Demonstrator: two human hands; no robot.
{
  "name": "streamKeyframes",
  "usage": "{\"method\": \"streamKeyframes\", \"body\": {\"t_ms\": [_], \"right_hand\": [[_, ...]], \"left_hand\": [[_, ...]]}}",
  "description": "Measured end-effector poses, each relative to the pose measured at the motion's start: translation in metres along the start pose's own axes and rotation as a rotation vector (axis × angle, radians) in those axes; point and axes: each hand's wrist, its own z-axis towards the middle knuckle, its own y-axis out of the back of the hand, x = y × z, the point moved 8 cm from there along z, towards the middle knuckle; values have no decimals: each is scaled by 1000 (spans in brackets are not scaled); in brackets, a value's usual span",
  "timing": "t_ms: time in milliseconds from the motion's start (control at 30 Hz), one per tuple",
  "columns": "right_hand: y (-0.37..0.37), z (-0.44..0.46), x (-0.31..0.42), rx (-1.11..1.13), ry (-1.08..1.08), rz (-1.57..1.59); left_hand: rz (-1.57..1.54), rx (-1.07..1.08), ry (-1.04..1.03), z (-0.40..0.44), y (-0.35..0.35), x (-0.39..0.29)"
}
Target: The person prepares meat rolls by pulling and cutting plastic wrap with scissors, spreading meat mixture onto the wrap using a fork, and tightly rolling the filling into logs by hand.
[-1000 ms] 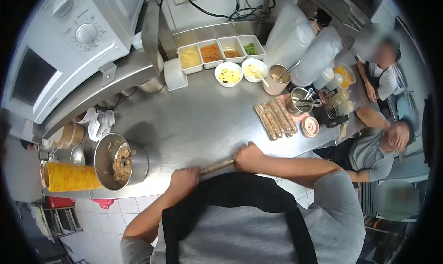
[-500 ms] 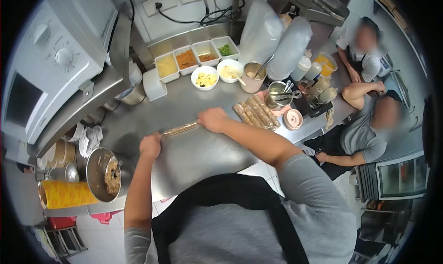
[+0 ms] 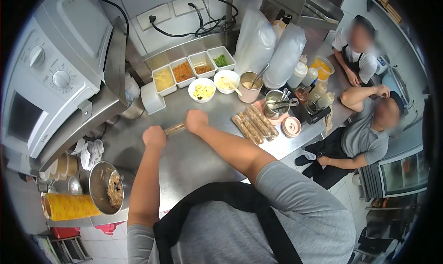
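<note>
A thin, clear-film-wrapped roll with a light brown, grainy filling lies across the steel counter. My left hand is closed around its left end, and my right hand is closed on the right end. Only the short middle of the roll shows between my fists; its ends are hidden. To the right of my right hand, several similar wrapped rolls lie side by side. On the left stands a metal mixing bowl with brownish minced filling and a utensil in it.
White tubs of toppings and two white bowls line the back. A pot, a utensil container and squeeze bottles stand at the right. A yellow roll lies left. Two people are at right.
My hands have come closer together, mostly by the right hand shifting left, so less of the roll shows between them. The camera view has tilted slightly.
</note>
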Motion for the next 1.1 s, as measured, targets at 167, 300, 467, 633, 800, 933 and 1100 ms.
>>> {"method": "streamKeyframes", "body": {"t_ms": [167,300,467,633,800,933,1100], "right_hand": [[3,-9,16,17,145,-117],[-5,5,16,-13,139,-83],[-3,1,19,-202,282,30],[4,-10,16,-181,394,298],[-2,-15,19,-127,460,372],[8,-28,27,-316,777,242],[-4,-39,37,-288,866,5]], "left_hand": [[-27,2,-28,-2,2,-7],[-88,-48,-60,-4,0,-4],[-287,-404,-99,1,-28,13],[-530,-604,-155,-12,-17,25],[-613,-587,-200,-14,-25,27],[-602,-666,-410,-23,-23,23],[-507,-741,-513,-40,-11,16]]}}
